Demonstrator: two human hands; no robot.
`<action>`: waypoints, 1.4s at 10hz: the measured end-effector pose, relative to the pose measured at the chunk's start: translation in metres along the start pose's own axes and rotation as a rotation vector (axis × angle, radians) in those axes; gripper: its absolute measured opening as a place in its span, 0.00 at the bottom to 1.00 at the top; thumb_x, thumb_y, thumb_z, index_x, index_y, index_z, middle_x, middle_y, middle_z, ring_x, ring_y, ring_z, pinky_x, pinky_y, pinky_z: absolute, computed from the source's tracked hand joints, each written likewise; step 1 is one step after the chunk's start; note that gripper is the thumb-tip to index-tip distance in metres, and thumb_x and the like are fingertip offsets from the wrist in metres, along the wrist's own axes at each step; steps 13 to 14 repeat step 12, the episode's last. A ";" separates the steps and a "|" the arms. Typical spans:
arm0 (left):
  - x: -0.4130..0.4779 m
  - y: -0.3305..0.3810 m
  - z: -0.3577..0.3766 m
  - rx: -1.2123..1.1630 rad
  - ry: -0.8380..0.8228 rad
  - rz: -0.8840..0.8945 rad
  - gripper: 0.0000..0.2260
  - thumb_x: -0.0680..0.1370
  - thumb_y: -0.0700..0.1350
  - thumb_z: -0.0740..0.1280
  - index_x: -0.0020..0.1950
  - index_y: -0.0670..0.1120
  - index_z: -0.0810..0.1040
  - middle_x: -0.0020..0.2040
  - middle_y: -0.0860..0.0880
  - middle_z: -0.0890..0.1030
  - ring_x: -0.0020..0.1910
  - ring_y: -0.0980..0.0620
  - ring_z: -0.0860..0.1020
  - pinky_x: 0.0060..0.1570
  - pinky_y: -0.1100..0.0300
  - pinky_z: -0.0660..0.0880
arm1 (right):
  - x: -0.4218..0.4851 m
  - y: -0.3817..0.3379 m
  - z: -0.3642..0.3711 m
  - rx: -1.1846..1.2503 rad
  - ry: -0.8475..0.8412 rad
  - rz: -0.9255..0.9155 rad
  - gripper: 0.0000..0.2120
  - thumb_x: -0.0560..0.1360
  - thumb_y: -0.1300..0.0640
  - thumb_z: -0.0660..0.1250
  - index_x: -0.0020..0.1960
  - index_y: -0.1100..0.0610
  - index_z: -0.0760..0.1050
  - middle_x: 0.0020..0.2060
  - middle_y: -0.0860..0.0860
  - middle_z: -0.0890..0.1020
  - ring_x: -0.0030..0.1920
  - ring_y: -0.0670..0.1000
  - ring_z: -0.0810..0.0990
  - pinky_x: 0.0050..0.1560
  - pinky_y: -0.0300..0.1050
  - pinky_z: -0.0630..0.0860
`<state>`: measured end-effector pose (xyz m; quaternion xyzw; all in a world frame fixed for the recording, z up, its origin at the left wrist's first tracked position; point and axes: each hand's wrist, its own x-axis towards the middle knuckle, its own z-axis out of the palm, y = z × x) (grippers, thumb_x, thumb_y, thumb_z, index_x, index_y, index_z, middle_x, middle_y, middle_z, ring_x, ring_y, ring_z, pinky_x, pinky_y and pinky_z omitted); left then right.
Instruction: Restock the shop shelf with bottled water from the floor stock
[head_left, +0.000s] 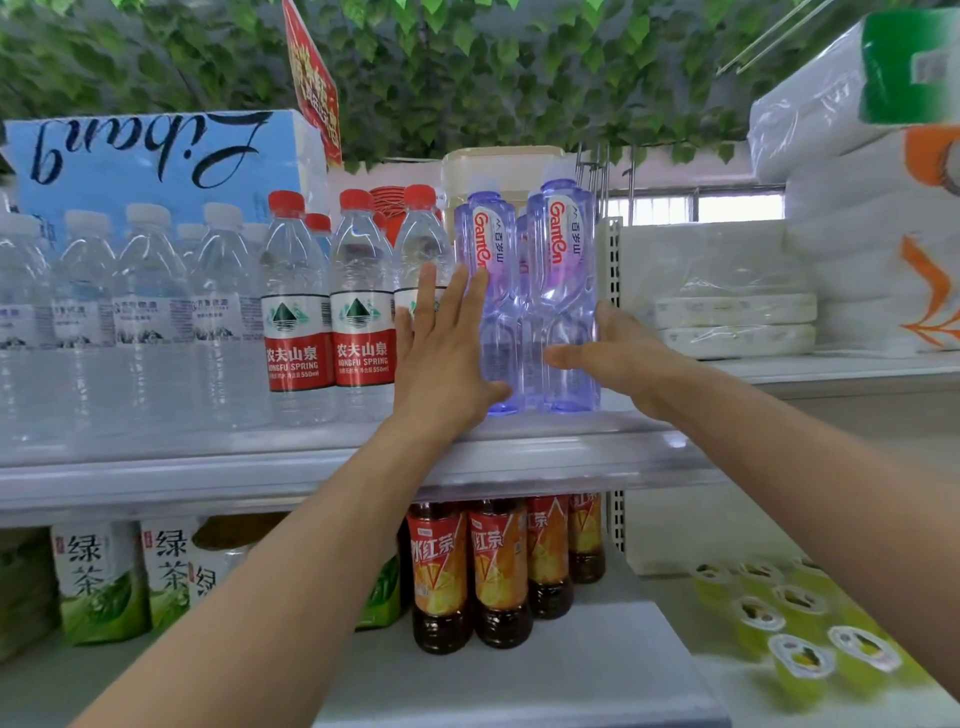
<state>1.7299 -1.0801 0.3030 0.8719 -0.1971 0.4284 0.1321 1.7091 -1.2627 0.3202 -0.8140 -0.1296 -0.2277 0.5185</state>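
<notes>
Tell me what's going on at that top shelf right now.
A person is squaring up two purple Ganten water bottles at the front of the upper shelf, just right of the red-capped Nongfu Spring bottles. The left hand lies flat against the left bottle. The right hand presses the side of the right bottle, thumb across its front. Both bottles stand upright on the shelf.

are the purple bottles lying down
No, the purple bottles stand upright on the shelf, caps up, between the left hand and right hand.
</notes>
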 end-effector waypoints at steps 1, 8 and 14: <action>0.000 0.001 0.000 0.005 -0.002 -0.001 0.52 0.72 0.55 0.75 0.80 0.53 0.38 0.80 0.54 0.37 0.77 0.49 0.30 0.75 0.46 0.35 | 0.007 0.002 0.001 -0.002 -0.006 0.045 0.39 0.74 0.58 0.73 0.78 0.52 0.56 0.75 0.50 0.66 0.73 0.53 0.66 0.71 0.51 0.65; 0.002 0.001 0.002 -0.021 0.005 -0.006 0.52 0.71 0.53 0.76 0.80 0.53 0.39 0.81 0.54 0.39 0.77 0.49 0.31 0.73 0.47 0.34 | 0.020 0.006 0.009 -0.011 -0.018 0.113 0.39 0.75 0.58 0.72 0.78 0.53 0.52 0.75 0.52 0.63 0.74 0.55 0.63 0.72 0.52 0.61; -0.007 -0.001 -0.016 0.062 0.032 0.004 0.41 0.74 0.59 0.71 0.80 0.52 0.53 0.81 0.50 0.51 0.80 0.48 0.43 0.77 0.43 0.49 | 0.002 -0.003 0.011 -0.465 0.058 0.060 0.39 0.76 0.52 0.67 0.78 0.60 0.49 0.67 0.59 0.72 0.61 0.60 0.75 0.60 0.55 0.75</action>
